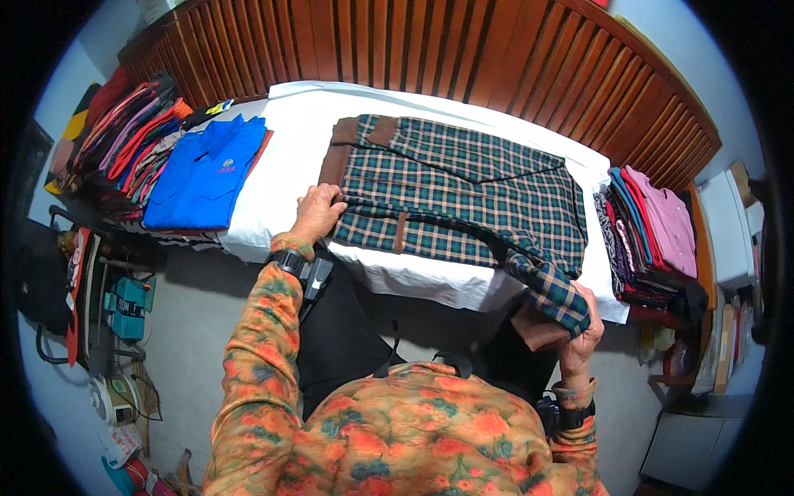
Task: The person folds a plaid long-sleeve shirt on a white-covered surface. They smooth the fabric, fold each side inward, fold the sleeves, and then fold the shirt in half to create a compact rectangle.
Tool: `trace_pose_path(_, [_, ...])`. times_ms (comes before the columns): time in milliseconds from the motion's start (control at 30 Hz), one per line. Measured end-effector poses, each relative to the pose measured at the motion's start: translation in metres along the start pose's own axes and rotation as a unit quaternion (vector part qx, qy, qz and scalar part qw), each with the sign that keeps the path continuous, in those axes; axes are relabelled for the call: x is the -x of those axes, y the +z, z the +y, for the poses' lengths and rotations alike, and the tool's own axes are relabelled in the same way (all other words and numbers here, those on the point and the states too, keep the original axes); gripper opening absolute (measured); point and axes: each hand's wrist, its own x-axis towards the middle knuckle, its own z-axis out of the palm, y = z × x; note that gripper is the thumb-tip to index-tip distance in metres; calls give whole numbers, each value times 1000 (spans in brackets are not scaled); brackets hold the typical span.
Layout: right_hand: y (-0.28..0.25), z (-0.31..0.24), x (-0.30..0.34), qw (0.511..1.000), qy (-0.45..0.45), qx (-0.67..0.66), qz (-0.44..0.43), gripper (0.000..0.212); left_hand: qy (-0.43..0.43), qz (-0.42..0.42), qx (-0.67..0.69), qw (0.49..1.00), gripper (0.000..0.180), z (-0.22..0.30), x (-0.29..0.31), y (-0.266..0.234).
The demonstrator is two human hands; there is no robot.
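A green, navy and cream plaid jacket (463, 178) lies spread on a white cloth (289, 124), its brown ribbed hem to the left. At that hem's near corner, my left hand (317, 212) has its fingers closed on the fabric edge. My right hand (585, 322) grips one sleeve close to its brown cuff (536, 326), holding it out past the cloth's near edge. The cuff hangs down over my lap. Folds in the plaid cover the jacket's far sleeve in part.
A folded blue shirt (203, 174) lies left of the jacket, beside a tall pile of folded clothes (132, 136). Another stack, topped by a pink shirt (662, 219), stands at the right. A slatted wooden headboard (397, 50) curves behind. A teal case (128, 307) sits lower left.
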Motion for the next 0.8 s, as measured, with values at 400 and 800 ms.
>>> trace_pose_path(400, [-37, -26, -1, 999, 7, -38, 31, 34, 131, 99, 2, 986, 18, 14, 30, -34])
trace_pose_path(800, [-72, -51, 6, 987, 76, -59, -128, 26, 232, 22, -66, 970, 30, 23, 110, -69])
